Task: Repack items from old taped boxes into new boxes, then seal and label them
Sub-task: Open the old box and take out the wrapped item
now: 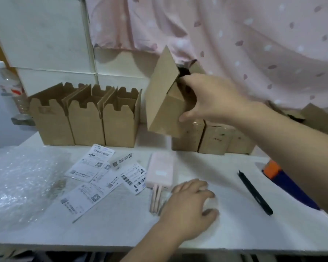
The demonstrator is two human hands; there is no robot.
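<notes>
Brown box (163, 103) tilted, flap raised

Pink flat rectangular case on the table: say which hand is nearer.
Left. The left hand rests on the white table beside the near end of the pink flat rectangular case; the right hand grips a brown cardboard box held up beyond it.
</notes>
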